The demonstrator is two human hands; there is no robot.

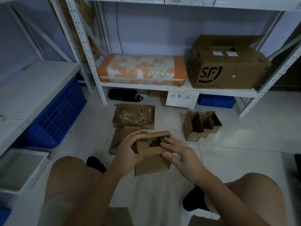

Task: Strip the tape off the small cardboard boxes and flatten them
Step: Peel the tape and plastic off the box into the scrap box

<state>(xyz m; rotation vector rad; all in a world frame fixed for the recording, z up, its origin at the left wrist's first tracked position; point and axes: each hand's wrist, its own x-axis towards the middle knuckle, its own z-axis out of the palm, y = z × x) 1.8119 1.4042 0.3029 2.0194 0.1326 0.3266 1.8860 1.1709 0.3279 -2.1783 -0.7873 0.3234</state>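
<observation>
Head view: the left hand point(130, 148) grips one end of a small cardboard box point(152, 145), fingers curled over its top edge and thumb along the near side, holding it up off the floor between the knees. The right hand point(180, 154) meets the other end with fingers fairly straight, their tips at the box's open face and the thumb under its lower edge; it looks more like picking or pressing than gripping. The box is open toward the camera, with a lower flap point(151, 167) hanging down. I cannot make out any tape on it, so I judge the step in hand to be either picking at the last strip or starting the collapse. The next move calls for the left hand to steady the box while the right pushes the walls inward along their creases.

Just beyond the hands, flat cardboard pieces point(120, 139) lie on the floor point(236, 144), probably boxes already flattened. Behind them an open tray box point(133, 115) holds a tangle of shiny, yellowish strips, likely stripped tape. To the right, a cluster of small open boxes point(201, 126) stands upright, apparently empty and waiting. On the shelf point(146, 86) above sit a floral cushion point(141, 69) and a large SF carton point(228, 66), whose contents are hidden.
</observation>
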